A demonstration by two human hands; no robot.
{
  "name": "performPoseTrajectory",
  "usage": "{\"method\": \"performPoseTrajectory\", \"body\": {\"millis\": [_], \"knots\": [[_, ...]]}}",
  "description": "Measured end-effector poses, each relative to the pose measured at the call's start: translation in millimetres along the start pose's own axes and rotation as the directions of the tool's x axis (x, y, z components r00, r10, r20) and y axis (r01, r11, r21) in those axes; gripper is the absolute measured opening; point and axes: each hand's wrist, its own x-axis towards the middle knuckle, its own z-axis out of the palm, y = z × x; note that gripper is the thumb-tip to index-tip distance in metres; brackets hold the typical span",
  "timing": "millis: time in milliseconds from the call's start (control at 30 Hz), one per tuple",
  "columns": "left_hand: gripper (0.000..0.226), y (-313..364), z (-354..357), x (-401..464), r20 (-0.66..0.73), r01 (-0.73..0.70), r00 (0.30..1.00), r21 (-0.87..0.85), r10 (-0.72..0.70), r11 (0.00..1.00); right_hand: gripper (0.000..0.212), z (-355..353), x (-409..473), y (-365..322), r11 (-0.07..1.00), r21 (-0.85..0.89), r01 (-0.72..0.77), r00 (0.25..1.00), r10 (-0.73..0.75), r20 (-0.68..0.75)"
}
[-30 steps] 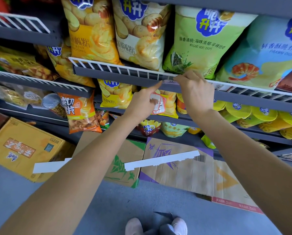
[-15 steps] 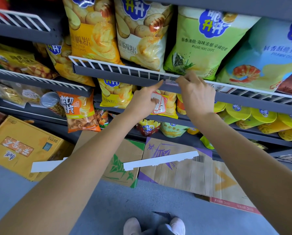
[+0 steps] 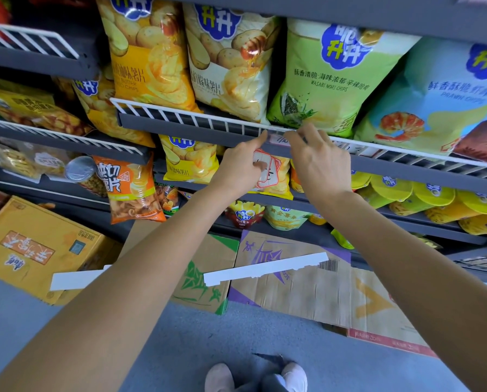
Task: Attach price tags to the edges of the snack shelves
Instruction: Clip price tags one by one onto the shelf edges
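Left hand [image 3: 241,168]: raised to the grey shelf edge [image 3: 197,131], index finger stretched out with its tip against the left end of the price tag [image 3: 276,139]; the other fingers curl round a small stack of red-and-white tags [image 3: 266,171], thumb pressed on its face.
Right hand [image 3: 320,162]: fingers bent, tips pinching the right end of the price tag at the white wire rail [image 3: 208,118].
Price tag: a pale strip on the front lip of the shelf, between the two hands, below the wasabi nori chips bag [image 3: 330,80].
Shelf above: butter chips bag [image 3: 149,52] and prawn chips bag [image 3: 440,100] upright behind the rail.
Floor: flattened cardboard boxes [image 3: 307,287] with a white backing strip [image 3: 265,268] lying across them; an orange carton [image 3: 35,247] to the left.
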Motion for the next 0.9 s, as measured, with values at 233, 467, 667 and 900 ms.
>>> {"method": "performPoseTrajectory", "body": {"millis": [233,467,667,900], "knots": [[0.059,-2.7,0.5,1.6,0.004,-0.007,1.000,0.025,0.007,1.000,0.040,1.2,-1.1,-0.7,0.999,0.034,-0.011,0.999,0.010,0.038],[0.055,-2.4,-6.3,-0.2,-0.016,-0.004,1.000,-0.012,0.004,1.000,0.032,-0.4,-1.6,-5.0,0.968,0.229,-0.105,0.993,0.087,0.084],[0.029,-1.5,-21.3,-21.9,-0.128,0.147,0.970,-0.367,-0.207,0.919,0.036,-12.1,1.2,-6.3,0.975,0.196,-0.102,0.964,0.048,0.260],[0.008,19.2,-40.1,-45.4,-0.107,0.238,0.934,-0.527,-0.341,0.816,0.026,-58.0,7.1,-11.1,0.602,0.681,-0.417,0.879,0.077,0.471]]}}
